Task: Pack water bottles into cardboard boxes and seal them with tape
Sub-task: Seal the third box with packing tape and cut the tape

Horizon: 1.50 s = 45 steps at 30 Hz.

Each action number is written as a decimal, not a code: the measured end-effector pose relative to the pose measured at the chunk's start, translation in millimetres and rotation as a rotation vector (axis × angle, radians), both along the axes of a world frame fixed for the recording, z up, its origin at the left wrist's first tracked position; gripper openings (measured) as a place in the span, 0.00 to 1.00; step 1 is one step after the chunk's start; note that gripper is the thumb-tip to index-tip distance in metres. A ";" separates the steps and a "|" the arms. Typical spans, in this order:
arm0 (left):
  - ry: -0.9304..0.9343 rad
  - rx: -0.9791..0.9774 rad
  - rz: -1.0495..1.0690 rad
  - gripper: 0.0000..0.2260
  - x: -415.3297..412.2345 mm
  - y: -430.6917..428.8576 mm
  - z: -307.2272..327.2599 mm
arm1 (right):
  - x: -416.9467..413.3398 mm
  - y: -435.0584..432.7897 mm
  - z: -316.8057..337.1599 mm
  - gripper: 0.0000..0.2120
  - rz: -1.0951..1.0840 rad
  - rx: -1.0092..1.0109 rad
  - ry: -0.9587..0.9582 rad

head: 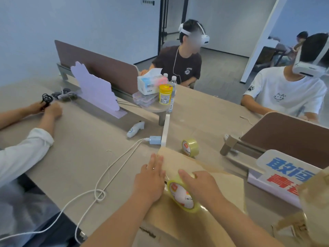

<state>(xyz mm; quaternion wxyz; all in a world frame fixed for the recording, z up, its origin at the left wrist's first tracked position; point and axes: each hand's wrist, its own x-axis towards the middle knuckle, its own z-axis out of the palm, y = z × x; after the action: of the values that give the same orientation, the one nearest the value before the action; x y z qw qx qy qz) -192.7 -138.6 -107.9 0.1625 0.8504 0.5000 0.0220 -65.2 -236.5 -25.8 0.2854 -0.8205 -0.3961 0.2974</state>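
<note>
A closed cardboard box point(222, 186) lies on the table in front of me, its top flaps shut. My left hand point(151, 179) rests flat on the box's left edge, fingers spread. My right hand point(201, 186) grips a roll of clear yellowish tape point(183, 195) held on top of the box. A second tape roll point(190, 147) stands on the table just beyond the box. Water bottles point(173, 90) stand far back beside a yellow can.
A white cable point(110, 177) loops across the table on the left to a blue charger point(155, 140). A sign with blue and red characters point(284, 175) and a brown divider point(288, 139) stand to the right. Three other people sit around the table.
</note>
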 end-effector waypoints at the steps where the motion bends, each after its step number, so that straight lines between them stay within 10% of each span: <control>1: -0.004 -0.003 -0.001 0.24 -1.0 0.6 -0.7 | 5.7 7.9 9.3 0.21 0.121 -0.161 -0.130; 7: -0.120 -0.035 0.041 0.22 -0.7 0.4 -0.3 | 58.8 5.6 51.0 0.31 0.212 -0.731 -0.531; 26: -0.079 -0.119 -0.043 0.32 -6.2 4.5 3.0 | 41.1 4.2 15.6 0.24 0.127 -0.902 -0.407; 38: 0.216 0.027 0.004 0.32 23.3 -6.7 14.5 | 25.8 16.8 3.6 0.18 0.350 -0.975 -0.674; 45: 0.045 0.015 -0.211 0.39 32.4 -28.6 -13.9 | 26.1 19.0 0.7 0.19 0.311 -0.962 -0.667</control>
<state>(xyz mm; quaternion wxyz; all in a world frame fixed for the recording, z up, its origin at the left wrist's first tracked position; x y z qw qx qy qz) -160.3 -167.3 -121.8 0.1463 0.8997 0.4111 -0.0103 -39.0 -217.5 -25.1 -0.3041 -0.8389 -0.4006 0.2082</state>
